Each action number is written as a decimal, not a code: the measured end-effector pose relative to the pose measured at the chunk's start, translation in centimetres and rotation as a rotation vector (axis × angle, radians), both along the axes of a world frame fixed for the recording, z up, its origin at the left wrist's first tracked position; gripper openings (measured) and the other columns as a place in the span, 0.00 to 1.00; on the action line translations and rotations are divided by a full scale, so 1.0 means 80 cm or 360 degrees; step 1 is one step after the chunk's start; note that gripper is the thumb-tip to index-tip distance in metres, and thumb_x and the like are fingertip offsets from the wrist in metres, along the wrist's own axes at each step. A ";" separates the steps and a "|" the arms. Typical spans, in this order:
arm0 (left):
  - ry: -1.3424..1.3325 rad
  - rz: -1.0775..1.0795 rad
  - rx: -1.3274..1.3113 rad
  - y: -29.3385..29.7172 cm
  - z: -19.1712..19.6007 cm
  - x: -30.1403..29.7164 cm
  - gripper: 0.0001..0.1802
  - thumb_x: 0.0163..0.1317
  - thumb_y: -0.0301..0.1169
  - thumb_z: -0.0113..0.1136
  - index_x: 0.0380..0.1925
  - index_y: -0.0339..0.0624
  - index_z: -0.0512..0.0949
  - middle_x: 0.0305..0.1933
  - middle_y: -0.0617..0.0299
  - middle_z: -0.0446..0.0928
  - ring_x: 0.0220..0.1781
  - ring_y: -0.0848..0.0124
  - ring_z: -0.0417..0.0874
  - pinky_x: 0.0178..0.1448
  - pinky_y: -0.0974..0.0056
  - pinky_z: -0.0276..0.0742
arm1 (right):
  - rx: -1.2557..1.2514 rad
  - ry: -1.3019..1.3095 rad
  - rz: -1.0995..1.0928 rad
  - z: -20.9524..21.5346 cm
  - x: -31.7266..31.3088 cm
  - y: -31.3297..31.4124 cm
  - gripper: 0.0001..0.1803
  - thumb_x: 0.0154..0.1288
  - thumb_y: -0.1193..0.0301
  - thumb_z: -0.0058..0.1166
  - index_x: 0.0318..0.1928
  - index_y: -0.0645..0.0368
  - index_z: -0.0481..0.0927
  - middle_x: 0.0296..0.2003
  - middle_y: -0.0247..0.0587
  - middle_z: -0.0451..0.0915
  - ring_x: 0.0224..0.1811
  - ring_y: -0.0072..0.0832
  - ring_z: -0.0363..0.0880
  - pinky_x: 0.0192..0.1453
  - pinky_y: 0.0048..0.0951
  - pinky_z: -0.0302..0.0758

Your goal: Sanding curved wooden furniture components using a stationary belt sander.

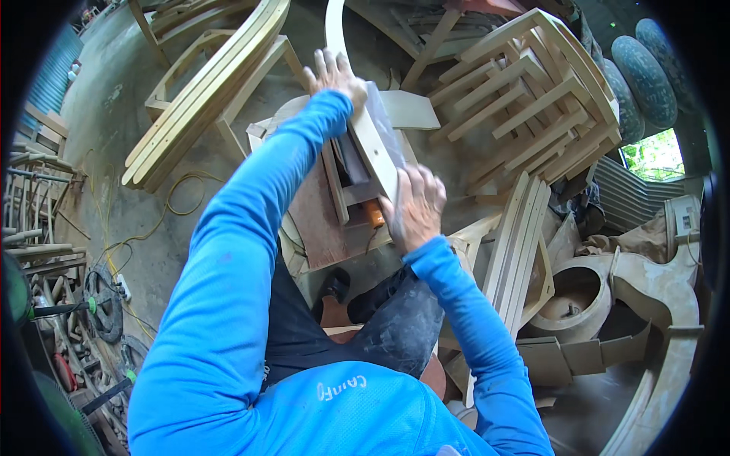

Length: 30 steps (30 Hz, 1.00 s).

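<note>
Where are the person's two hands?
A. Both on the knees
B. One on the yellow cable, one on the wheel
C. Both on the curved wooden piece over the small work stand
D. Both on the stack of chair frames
C: the left hand presses the far end of the curved wooden piece and the right hand the near end.

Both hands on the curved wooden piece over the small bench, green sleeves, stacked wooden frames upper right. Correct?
Not quite: the sleeves are blue, not green, as the head view shows. The rest holds: left hand and right hand on the curved wooden piece over the small bench, stacked wooden frames upper right.
</note>
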State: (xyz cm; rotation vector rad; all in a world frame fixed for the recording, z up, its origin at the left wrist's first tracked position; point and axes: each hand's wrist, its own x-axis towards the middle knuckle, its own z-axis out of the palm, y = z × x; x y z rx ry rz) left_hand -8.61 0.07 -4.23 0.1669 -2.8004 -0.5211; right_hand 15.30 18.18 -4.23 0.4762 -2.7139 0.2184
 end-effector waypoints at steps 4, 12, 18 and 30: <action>-0.0190 -0.0071 -0.0012 0.028 0.011 0.085 0.45 0.64 0.44 0.48 0.81 0.41 0.52 0.87 0.50 0.45 0.89 0.54 0.40 0.86 0.36 0.35 | -0.0069 -0.0280 -0.0024 0.005 0.098 0.051 0.41 0.61 0.61 0.69 0.71 0.62 0.66 0.60 0.51 0.73 0.66 0.49 0.71 0.70 0.47 0.67; -0.0295 -0.0211 -0.0144 0.030 0.021 0.119 0.48 0.66 0.48 0.47 0.82 0.41 0.48 0.88 0.53 0.43 0.90 0.55 0.36 0.87 0.38 0.32 | -0.0315 -0.0756 0.0073 0.016 0.319 0.171 0.44 0.56 0.71 0.72 0.71 0.62 0.63 0.56 0.56 0.78 0.53 0.54 0.81 0.57 0.45 0.80; -0.0254 -0.0404 -0.0160 0.073 0.002 0.216 0.50 0.64 0.50 0.52 0.81 0.35 0.50 0.87 0.47 0.44 0.89 0.53 0.38 0.86 0.37 0.33 | -0.0403 -0.1265 -0.0249 0.026 0.495 0.278 0.43 0.47 0.75 0.74 0.65 0.55 0.69 0.55 0.53 0.80 0.56 0.55 0.81 0.58 0.47 0.79; -0.0084 -0.0371 -0.0059 0.065 -0.005 0.210 0.50 0.59 0.47 0.57 0.80 0.36 0.55 0.85 0.46 0.49 0.89 0.51 0.41 0.85 0.33 0.32 | -0.0561 -0.1319 -0.0232 0.056 0.463 0.249 0.42 0.50 0.69 0.72 0.69 0.56 0.74 0.49 0.56 0.84 0.47 0.54 0.85 0.50 0.43 0.82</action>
